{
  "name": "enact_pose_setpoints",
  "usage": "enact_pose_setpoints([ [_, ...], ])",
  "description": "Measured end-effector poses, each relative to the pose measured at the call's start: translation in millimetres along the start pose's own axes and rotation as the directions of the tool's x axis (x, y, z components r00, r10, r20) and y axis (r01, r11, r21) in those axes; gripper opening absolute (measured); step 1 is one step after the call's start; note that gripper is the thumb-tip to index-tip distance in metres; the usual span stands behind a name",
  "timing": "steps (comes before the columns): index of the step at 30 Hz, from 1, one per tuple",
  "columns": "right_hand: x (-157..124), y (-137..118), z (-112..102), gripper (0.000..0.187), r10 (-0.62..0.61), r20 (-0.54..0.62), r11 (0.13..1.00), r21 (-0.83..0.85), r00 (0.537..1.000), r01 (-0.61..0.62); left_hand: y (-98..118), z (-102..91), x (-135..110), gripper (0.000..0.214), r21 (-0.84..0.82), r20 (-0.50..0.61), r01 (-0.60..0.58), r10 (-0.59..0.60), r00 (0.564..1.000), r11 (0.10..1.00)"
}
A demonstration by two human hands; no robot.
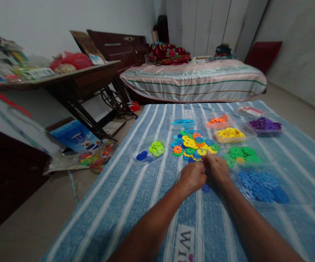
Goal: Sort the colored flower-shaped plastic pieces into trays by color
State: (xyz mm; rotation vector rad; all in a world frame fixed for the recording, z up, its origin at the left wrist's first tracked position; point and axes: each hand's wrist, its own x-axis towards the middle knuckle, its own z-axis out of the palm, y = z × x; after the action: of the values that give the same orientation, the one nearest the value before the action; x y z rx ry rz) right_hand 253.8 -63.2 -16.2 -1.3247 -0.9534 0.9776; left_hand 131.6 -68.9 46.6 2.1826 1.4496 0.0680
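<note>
My left hand (192,177) and my right hand (217,170) meet knuckle to knuckle low over the blue striped mat (135,196), fingers curled in a pinch. A dark blue snowflake disc (205,188) shows just under them; what the fingers grip is hidden. Right in front of the hands lies a mixed pile of yellow, blue, green and orange discs (192,145). Clear trays hold sorted discs: blue ones (261,186) by my right wrist, green ones (241,154), yellow ones (229,134), orange ones (217,120), purple ones (265,125), light blue ones (183,122).
A tray with lime and dark blue discs (150,150) sits to the left of the pile. Off the mat's left edge lie a bag of coloured pieces (98,157) and a blue box (77,136). A sewing-machine table (78,78) stands left, a mattress (195,82) behind.
</note>
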Motion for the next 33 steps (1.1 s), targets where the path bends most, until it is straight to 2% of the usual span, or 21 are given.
enact_pose_setpoints([
  [2,0,-1,0,0.061,-0.002,0.003,1.0,-0.015,1.0,0.002,-8,-7.6,-3,0.007,-0.045,-0.031,-0.024,0.022,0.999,0.999],
  [4,0,-3,1,0.062,-0.007,0.002,1.0,-0.027,1.0,0.007,-21,-24.8,-7,0.008,-0.063,-0.092,-0.042,0.036,0.995,0.997],
  [8,-1,-7,1,0.063,-0.03,0.004,0.999,-0.025,1.0,0.031,-63,-84.5,-18,0.01,-0.015,-0.221,-0.019,0.015,0.975,1.0],
  [11,-2,-8,2,0.062,-0.048,0.012,0.998,-0.038,0.999,0.049,-96,-129.8,-26,0.01,0.099,-0.241,0.079,-0.053,0.969,0.992],
  [14,-2,-9,2,0.063,-0.056,0.015,0.997,-0.045,0.998,0.056,-123,-153.7,-28,0.008,0.23,-0.181,0.19,-0.15,0.972,0.955],
  [18,-2,-8,2,0.064,-0.047,0.009,0.998,-0.045,0.999,0.047,-140,-154.3,-26,0.008,0.361,-0.025,0.222,-0.228,0.973,0.906],
  [20,-2,-8,2,0.063,-0.045,0.01,0.998,-0.048,0.999,0.045,-142,-151.3,-24,0.01,0.433,0.047,0.218,-0.264,0.963,0.875],
  [22,-2,-8,2,0.063,-0.041,0.011,0.998,-0.047,0.999,0.041,-141,-150.8,-22,0.011,0.507,0.071,0.245,-0.324,0.944,0.826],
  [24,-2,-8,2,0.062,-0.035,0.012,0.999,-0.041,0.999,0.036,-140,-152.9,-20,0.014,0.557,0.038,0.291,-0.374,0.926,0.778],
  [27,-2,-7,2,0.061,-0.034,0.015,0.998,-0.044,0.999,0.034,-142,-157.8,-19,0.024,0.575,-0.089,0.352,-0.372,0.924,0.739],
  [30,-1,-6,1,0.061,-0.043,0.019,0.997,-0.056,0.999,0.044,-140,-160.2,-23,0.025,0.53,-0.193,0.36,-0.304,0.933,0.768],
  [33,0,-4,1,0.061,-0.055,0.02,0.996,-0.072,0.998,0.056,-125,-157.0,-32,0.025,0.453,-0.23,0.288,-0.201,0.952,0.844],
])
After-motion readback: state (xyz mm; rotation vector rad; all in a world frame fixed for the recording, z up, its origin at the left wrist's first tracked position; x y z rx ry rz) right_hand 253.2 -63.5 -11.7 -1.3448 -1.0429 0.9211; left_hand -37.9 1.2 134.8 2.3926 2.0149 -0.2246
